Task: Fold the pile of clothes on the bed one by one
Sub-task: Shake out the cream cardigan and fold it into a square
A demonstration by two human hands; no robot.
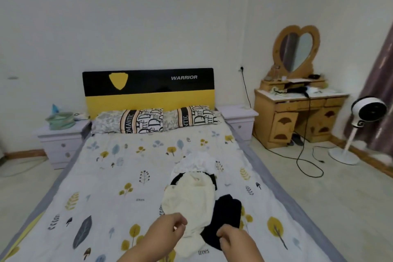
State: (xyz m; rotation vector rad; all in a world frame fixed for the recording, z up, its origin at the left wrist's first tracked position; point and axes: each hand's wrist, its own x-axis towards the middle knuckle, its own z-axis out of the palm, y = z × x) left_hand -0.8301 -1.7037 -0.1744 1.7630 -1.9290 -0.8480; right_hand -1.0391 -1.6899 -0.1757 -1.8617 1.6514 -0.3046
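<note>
A pile of clothes point(197, 193) lies on the near right part of the bed point(119, 176), made up of a cream garment point(189, 200) over a black garment point(227, 217), with a white garment point(197, 161) at its far end. The left hand point(168, 229), fingers curled, sits at the near edge of the cream garment, and the right hand point(234, 240), fingers curled, sits at the near edge of the black garment; whether either grip holds cloth cannot be told. Two patterned pillows point(153, 120) lie at the black and yellow headboard point(148, 89), with a nightstand point(61, 140) on the far left, and a wooden dressing bench point(297, 112) with a heart-shaped mirror point(295, 51) and a white standing fan point(365, 112) on the far right.
</note>
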